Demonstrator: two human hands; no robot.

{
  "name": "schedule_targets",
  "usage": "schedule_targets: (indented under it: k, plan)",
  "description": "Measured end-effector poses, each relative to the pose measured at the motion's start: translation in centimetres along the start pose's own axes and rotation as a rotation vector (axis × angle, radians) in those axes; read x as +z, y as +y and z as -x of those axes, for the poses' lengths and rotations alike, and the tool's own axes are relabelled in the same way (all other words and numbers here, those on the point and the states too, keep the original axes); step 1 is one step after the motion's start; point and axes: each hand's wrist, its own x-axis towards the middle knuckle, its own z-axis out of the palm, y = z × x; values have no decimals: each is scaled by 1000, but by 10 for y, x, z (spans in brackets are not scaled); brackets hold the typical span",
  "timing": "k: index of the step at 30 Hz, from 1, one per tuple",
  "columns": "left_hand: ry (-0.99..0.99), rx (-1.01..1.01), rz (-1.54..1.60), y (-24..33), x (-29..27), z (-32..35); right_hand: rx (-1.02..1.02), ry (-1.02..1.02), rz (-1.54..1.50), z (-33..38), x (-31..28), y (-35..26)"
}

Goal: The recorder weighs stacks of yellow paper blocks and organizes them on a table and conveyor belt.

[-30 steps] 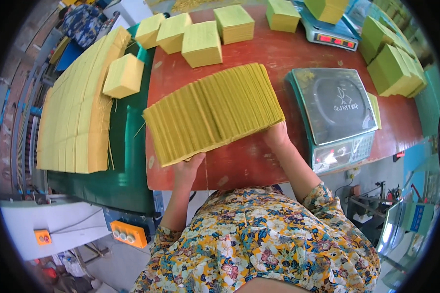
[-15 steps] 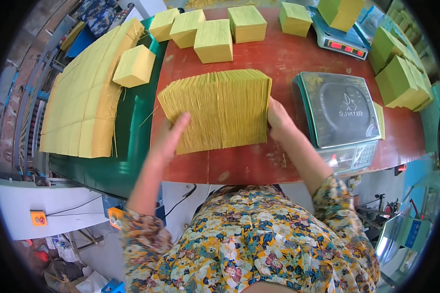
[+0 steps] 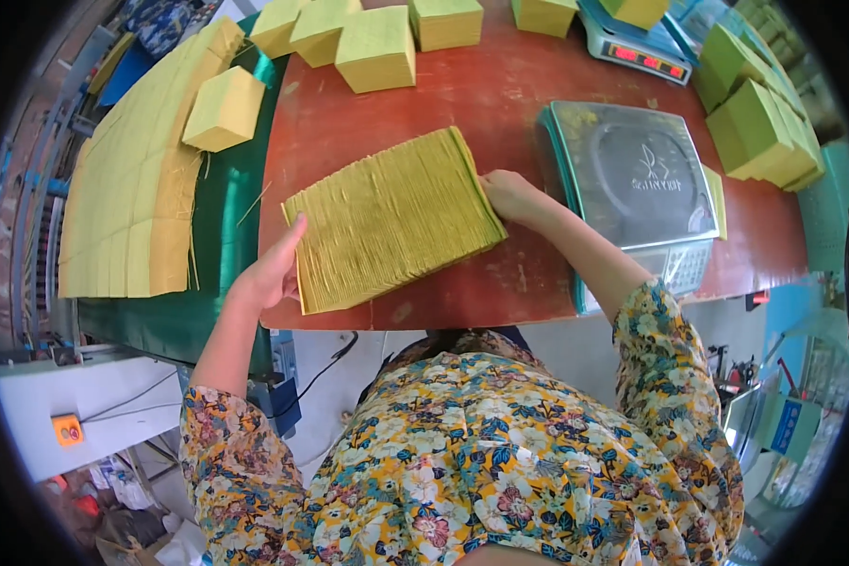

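Note:
Between my two hands, over the red tabletop (image 3: 500, 283), is a thick stack of yellow paper sheets (image 3: 391, 222) with its ridged edges facing up. It lies tilted, its right end farther away than its left. My left hand (image 3: 272, 269) grips the left end, thumb on the near face and fingers partly hidden behind the end. At the right end my right hand (image 3: 509, 196) is closed on the edge, its fingertips hidden by the stack. To the right of that hand stands a flat weighing scale (image 3: 632, 179) under a clear cover.
Several yellow paper blocks (image 3: 377, 57) stand along the far edge. A second scale (image 3: 640, 49) with a lit red display carries another block at the far right. More blocks (image 3: 755, 132) sit on the right. A large bundled row (image 3: 127, 179) covers the green surface (image 3: 231, 208) on the left.
The stack has tilted, its right end swinging away and its left end coming nearer me. Both hands moved with it. The whole view has shifted slightly.

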Motion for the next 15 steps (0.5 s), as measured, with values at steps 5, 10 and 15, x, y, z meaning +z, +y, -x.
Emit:
schedule_targets:
  k: [5,10,15]
  plan:
    - [41,142,108,-8,-13,5,-92,136,34,-1,-4,3]
    - [68,212,244,-19,-16,9,-161,175,-356,6,6,7]
    - [194,189,272,-29,-16,15,-117,156,-529,14,13,1]
